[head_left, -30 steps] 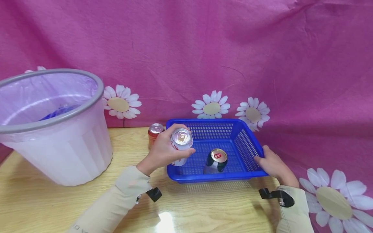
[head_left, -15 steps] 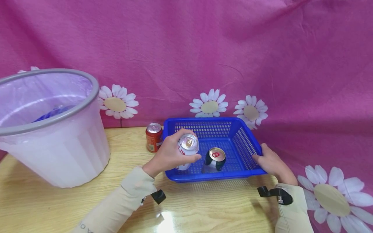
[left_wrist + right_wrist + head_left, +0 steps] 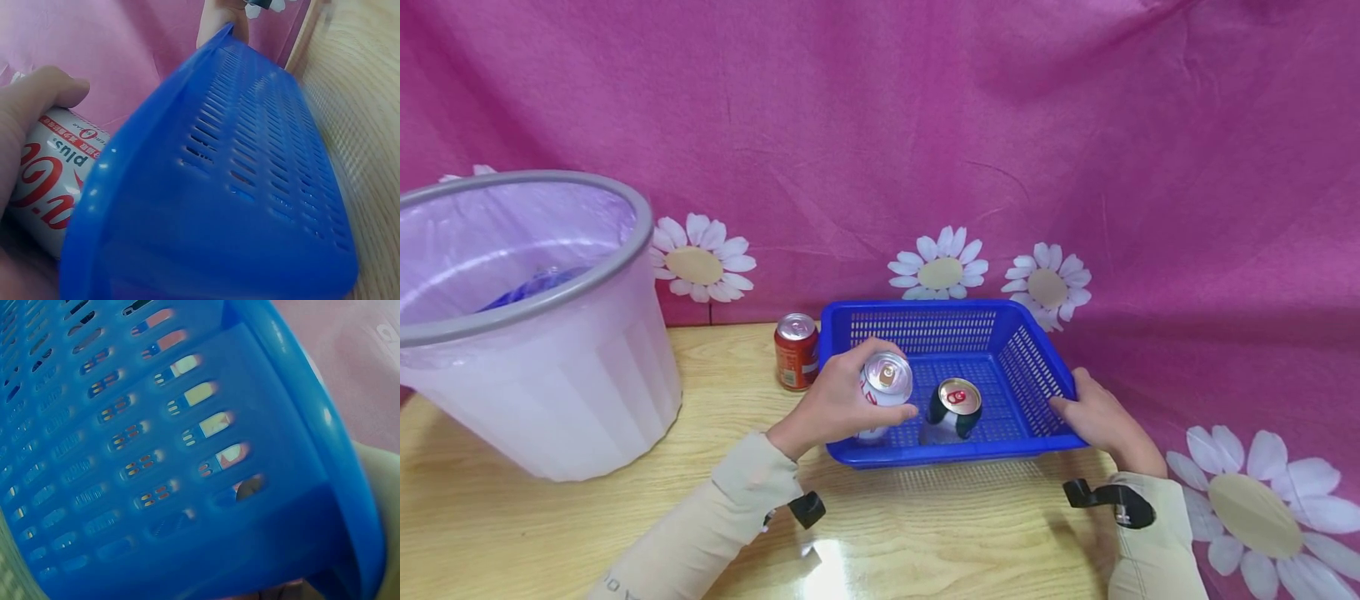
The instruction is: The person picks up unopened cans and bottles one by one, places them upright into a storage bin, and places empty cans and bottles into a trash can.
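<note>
My left hand grips a white soda can with red lettering, upright inside the left part of the blue plastic basket. In the left wrist view the can shows "plus" and red script behind the basket's rim. A dark green can with a gold top and red tab stands in the basket to the right of it. At the basket's right end, my right hand holds the rim, thumb on the inner side. In the right wrist view the slotted wall hides most of that hand.
A red can stands on the wooden table just left of the basket. A large white bin with a grey rim and a plastic liner stands at the left, something blue inside. Behind hangs a pink flowered cloth.
My left hand has carried the white can slightly right and down into the basket, uncovering the red can. The right hand stays on the rim.
</note>
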Demonstrator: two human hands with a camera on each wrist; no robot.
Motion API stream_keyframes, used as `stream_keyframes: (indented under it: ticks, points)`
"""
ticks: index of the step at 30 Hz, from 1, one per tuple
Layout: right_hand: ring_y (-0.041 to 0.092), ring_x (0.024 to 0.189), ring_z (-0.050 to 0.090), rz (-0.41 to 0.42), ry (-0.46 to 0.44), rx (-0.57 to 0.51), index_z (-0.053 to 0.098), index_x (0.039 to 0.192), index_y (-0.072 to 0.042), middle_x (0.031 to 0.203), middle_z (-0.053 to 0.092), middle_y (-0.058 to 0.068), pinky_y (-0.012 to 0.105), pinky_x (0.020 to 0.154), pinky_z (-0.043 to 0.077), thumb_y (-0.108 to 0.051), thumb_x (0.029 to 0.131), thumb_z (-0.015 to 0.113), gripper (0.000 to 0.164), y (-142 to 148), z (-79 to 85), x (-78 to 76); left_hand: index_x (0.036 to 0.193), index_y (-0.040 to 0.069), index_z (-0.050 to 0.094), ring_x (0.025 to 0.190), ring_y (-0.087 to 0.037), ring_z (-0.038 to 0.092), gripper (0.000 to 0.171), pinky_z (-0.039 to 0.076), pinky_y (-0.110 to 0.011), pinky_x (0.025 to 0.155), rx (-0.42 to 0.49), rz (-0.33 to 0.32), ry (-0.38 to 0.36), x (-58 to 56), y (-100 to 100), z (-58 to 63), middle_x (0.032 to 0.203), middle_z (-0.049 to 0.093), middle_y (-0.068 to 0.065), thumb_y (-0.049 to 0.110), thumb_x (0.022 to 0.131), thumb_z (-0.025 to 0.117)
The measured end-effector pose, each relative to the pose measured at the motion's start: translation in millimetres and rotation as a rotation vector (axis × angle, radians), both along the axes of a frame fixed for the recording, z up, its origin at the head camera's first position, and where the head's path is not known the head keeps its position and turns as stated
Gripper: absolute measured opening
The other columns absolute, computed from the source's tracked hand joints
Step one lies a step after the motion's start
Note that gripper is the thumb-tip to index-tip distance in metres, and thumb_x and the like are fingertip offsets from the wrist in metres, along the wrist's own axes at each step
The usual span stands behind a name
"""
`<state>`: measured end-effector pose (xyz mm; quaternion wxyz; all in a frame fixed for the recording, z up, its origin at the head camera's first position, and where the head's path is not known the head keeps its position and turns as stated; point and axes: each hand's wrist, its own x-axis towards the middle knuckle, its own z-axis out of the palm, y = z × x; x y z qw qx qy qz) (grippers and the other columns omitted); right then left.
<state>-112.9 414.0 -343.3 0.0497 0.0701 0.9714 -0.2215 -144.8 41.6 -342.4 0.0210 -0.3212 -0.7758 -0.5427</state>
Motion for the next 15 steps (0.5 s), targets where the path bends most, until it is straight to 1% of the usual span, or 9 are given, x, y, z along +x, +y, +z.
stream_keyframes:
  ticks: [4, 10, 15]
  points:
    - [0.029, 0.09, 0.061, 0.003, -0.001, -0.001, 0.038, 0.125, 0.006, 0.106, 0.06, 0.022, 0.03, 0.072, 0.045, -0.026, 0.096, 0.05, 0.045, -1.3, 1.2, 0.2, 0.114, 0.025, 0.057, 0.084, -0.007, 0.065, 0.055, 0.057, -0.023, 0.073, -0.024, -0.002, 0.022, 0.0, -0.2, -2.1, 0.093, 0.068, 0.006, 0.03, 0.068, 0.087]
    - [0.03, 0.092, 0.061, 0.005, -0.002, -0.009, 0.038, 0.125, 0.007, 0.107, 0.06, 0.024, 0.036, 0.076, 0.048, -0.025, 0.096, 0.049, 0.045, -2.3, 1.9, 0.8, 0.112, 0.025, 0.056, 0.085, -0.007, 0.064, 0.054, 0.057, -0.022, 0.073, -0.043, -0.012, 0.039, -0.8, -1.2, -4.5, 0.092, 0.067, 0.006, 0.029, 0.068, 0.087]
    - [0.03, 0.091, 0.061, 0.005, 0.002, -0.004, 0.039, 0.125, 0.007, 0.106, 0.06, 0.023, 0.034, 0.075, 0.046, -0.025, 0.096, 0.049, 0.044, -1.8, 1.8, 1.2, 0.111, 0.025, 0.055, 0.083, -0.007, 0.063, 0.055, 0.056, -0.022, 0.073, -0.076, -0.008, 0.041, -1.2, -1.5, -7.0, 0.091, 0.066, 0.007, 0.03, 0.067, 0.088]
